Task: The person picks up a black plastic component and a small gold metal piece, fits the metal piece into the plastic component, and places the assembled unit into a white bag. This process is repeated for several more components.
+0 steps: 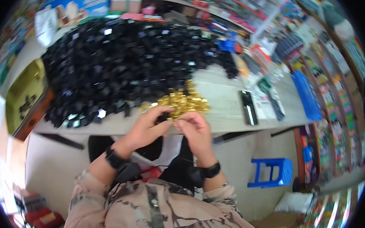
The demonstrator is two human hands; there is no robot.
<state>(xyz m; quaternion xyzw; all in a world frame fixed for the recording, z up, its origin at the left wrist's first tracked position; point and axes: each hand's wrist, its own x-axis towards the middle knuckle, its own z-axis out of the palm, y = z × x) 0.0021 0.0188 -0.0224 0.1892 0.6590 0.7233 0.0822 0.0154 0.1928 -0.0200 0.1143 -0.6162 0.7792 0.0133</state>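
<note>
My left hand (146,126) is holding a black piece (164,117); my right hand (197,130) is pinching narrowly, contents unclear, at the near side of gold pieces (186,101).

Includes two hands (149,126) (197,132), two wristbands (115,158) (211,170), one black heap (125,67), one gold heap (188,101), one table (223,94), one blue stool (283,171).

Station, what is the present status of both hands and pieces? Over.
Left hand holding dark item. Right hand close beside, grip unclear. Gold pieces just beyond hands, black heap behind. Phone lies apart, to the right.
</note>
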